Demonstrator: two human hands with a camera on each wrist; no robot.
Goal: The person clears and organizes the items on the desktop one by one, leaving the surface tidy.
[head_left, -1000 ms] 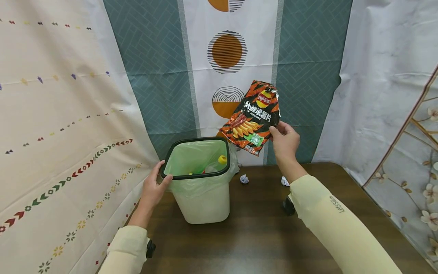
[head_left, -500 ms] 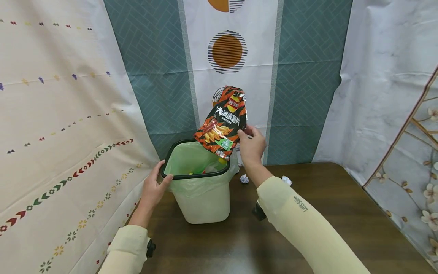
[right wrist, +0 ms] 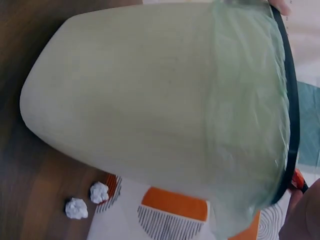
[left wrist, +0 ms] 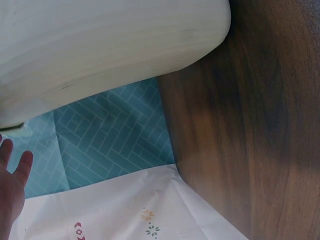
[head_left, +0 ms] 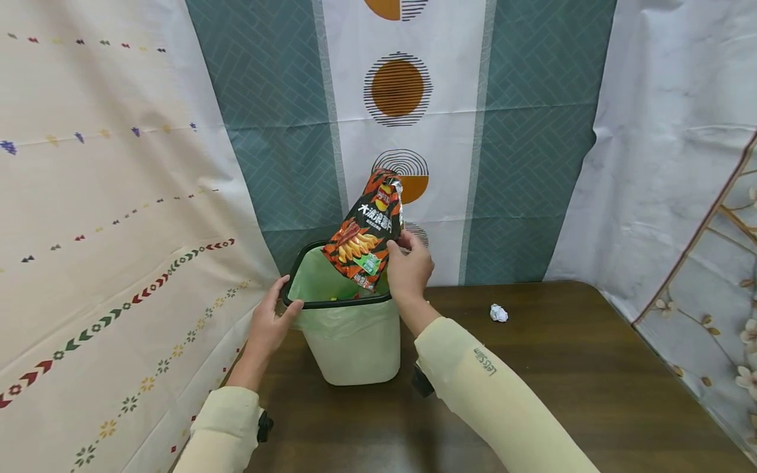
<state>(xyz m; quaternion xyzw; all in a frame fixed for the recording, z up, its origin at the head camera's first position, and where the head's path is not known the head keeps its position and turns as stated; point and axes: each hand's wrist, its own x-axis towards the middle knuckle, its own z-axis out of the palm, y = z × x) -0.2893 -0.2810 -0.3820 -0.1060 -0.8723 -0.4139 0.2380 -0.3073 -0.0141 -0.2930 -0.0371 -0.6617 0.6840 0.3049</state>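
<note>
1. The bag [head_left: 362,230] is tilted over the mouth of the bin [head_left: 351,351], its lower end inside the rim's outline and its top above; I cannot tell whether it touches the rim.
2. The right hand [head_left: 409,270] pinches one side edge of the bag, thumb on the printed front.
3. The left hand [head_left: 268,323] holds nothing fully: thumb and fingers are spread, touching the rim's near left corner.
4. Released at this tilt, the bag could catch on the rim and tip outside, since much of it stands above the mouth.
5. A knock from the bag could shift the bin, as the left hand's touch looks light. A snag could drag the liner [right wrist: 245,110] down.
6. The head view alone shows small red bits [head_left: 357,296] inside; the right wrist view shows two paper balls [right wrist: 76,208], where the head view shows one clearly. The left wrist view shows the bin's side but no bag.
</note>
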